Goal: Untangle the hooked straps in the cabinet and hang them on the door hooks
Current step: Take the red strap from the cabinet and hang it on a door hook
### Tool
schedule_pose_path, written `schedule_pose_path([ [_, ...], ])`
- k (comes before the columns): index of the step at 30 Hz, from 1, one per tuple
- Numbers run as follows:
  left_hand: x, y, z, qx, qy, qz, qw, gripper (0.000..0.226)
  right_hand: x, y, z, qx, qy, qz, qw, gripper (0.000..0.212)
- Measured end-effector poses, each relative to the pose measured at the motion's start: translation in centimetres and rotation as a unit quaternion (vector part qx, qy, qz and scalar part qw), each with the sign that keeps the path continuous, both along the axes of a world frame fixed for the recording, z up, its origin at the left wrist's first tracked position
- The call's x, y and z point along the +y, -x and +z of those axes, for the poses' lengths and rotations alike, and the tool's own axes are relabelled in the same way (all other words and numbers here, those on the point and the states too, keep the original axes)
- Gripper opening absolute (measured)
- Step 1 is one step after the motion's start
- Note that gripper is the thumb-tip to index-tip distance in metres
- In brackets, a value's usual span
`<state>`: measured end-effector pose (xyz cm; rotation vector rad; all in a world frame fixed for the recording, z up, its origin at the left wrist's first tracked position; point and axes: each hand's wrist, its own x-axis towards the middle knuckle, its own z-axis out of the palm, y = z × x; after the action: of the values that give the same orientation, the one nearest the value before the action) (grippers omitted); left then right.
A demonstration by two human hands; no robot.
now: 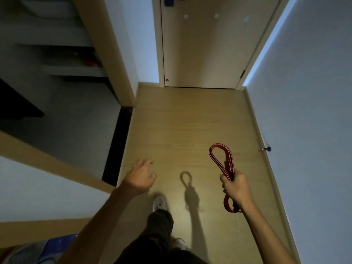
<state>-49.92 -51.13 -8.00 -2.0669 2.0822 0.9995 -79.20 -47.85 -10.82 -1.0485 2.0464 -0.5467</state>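
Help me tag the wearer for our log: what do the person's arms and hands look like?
The left forearm and right forearm are bare, no sleeves showing. The left hand and right hand have no gloves, watch or bracelet; dim light could hide a thin ring.

Dark trousers (161,224), seemingly white shoes (159,203)

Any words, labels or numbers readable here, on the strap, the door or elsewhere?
No text can be read.
Red strap in the right hand: no print shows.
Dark blue object at the top of the door: too blurred to tell.
Blue item at bottom left: too blurred to tell.
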Motion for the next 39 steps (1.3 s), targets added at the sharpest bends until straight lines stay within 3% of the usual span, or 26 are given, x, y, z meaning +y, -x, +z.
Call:
schedule_pose_path([
  [8, -11.6, 1.2, -3.8, 0.000, -0.048, -0.015, 0.999, 0.047, -14.7, 2.3, -0.4, 0.024, 0.012, -0.003, 1.000, 0.014],
  [15, -24.9, 1.8, -3.2, 0.016, -0.072, 0.010, 0.997, 0.046, -25.9, 4.1, 2.2, 0.031, -0.006, 0.010, 0.999, 0.010],
  [20, -34.6, 4.0, -2.1, 0.012, -0.065, -0.005, 0.998, 0.065, -31.0, 6.8, 1.7, 0.024, -0.021, -0.017, 0.999, 0.010],
  [27, -49.3, 9.6, -2.1, 0.025, -0.024, -0.024, 0.999, 0.045, -41.2, 12.0, -0.1, 0.035, -0.066, -0.016, 0.997, 0.012],
  [34, -61.5, 13.6, -0.6, 0.062, -0.013, 0.027, 0.998, 0.076, -57.1, 16.3, -0.4, 0.036, -0.071, 0.022, 0.997, 0.018],
  [37, -64.8, 13.4, -1.3, 0.070, -0.007, 0.067, 0.995, 0.046, -64.6, 16.8, 0.1, 0.043, -0.059, 0.053, 0.996, 0.019],
  [39, -66.8, 12.8, -1.7, 0.073, 0.000, 0.066, 0.995, 0.043, -69.5, 16.6, 0.5, 0.045, -0.050, 0.069, 0.995, 0.019],
])
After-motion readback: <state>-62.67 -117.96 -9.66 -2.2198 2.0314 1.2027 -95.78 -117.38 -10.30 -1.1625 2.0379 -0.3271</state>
